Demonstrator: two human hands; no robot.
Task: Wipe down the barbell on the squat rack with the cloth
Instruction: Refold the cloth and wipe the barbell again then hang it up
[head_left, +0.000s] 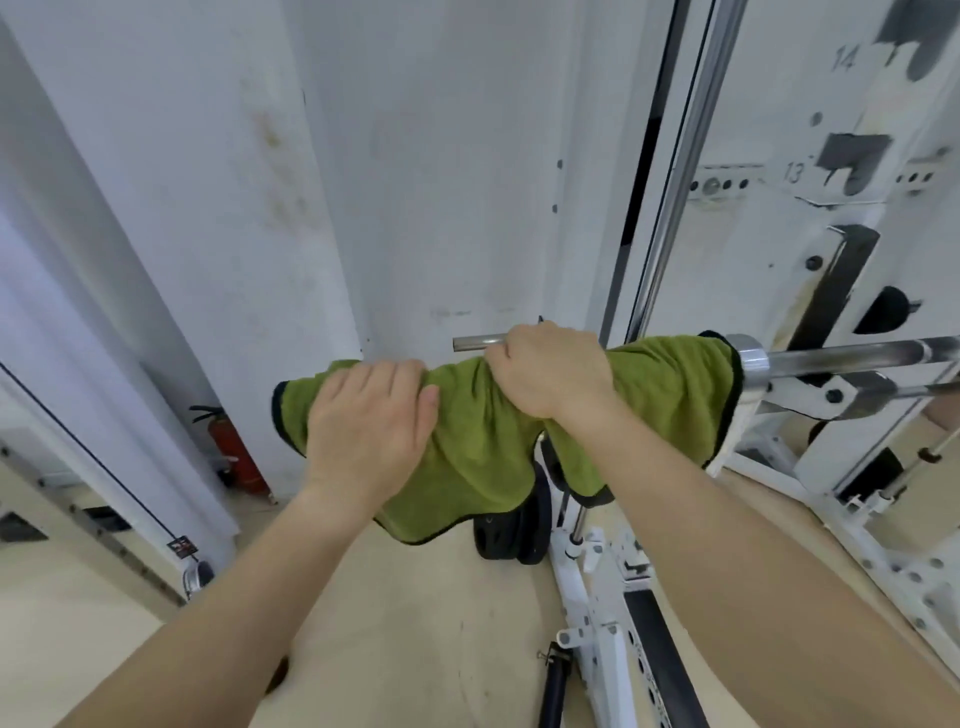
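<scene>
A green cloth (483, 447) with a dark hem is draped over the left sleeve of the chrome barbell (841, 358), which rests on the white squat rack (831, 249). The cloth hides the sleeve from its collar (753, 361) to its tip and hangs below it. My left hand (369, 426) presses flat on the cloth over the sleeve's outer end, fingers together. My right hand (550, 374) is curled around the cloth and the bar under it, closer to the collar.
A short chrome peg (478, 342) sticks out just behind my right hand. Black weight plates (511, 535) stand on the floor below the cloth. A red fire extinguisher (234, 452) sits by the white wall. White rack base rails (602, 623) cross the floor at right.
</scene>
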